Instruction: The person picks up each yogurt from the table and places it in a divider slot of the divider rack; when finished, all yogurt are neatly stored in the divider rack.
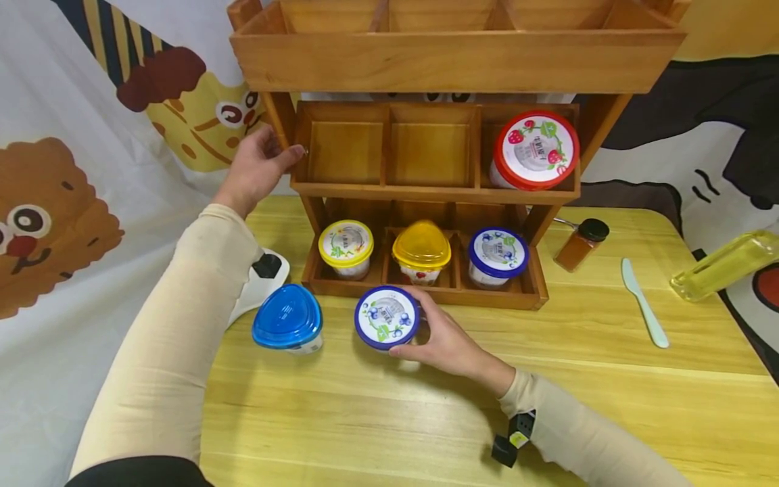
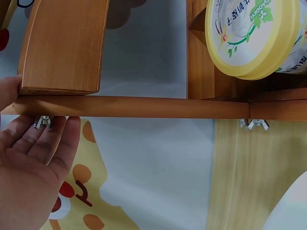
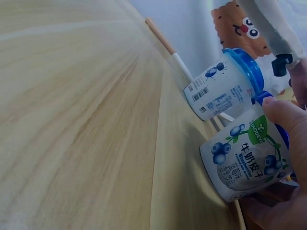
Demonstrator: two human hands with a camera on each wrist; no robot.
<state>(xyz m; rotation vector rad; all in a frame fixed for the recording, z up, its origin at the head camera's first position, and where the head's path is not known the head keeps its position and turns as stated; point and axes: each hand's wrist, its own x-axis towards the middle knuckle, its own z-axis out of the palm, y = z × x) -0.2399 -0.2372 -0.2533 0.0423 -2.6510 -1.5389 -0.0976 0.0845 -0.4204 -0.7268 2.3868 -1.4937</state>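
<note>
head view: here's the left hand point(image 1: 252, 166), thumb and fingers bent about the left side of the wooden rack point(image 1: 456, 61), presumably to steady it by the bench's point(image 1: 365, 419) far edge. nearer the front, the right hand point(image 1: 447, 338) pinches the blueberry tub point(image 1: 387, 316) from its right side, just off the rack's bottom front edge, leaving the lid's print uncovered. a blue-lidded tub point(image 1: 287, 318) waits toward the bench's left edge, and up in the middle tier's right compartment a red-lidded tub point(image 1: 537, 150) leans forward, its label facing out.

over to the left wrist: thumb on one side of the side bar point(image 2: 144, 106), fingers on the other, around a wing nut point(image 2: 44, 121); a grip that looks meant for holding firm, not lifting.

right wrist now: the thumb sits high by the rim, fingers come from the opposite side, partly hidden, a hold that should keep the tub from slipping. whether its base touches the bench, i can't tell.
</note>
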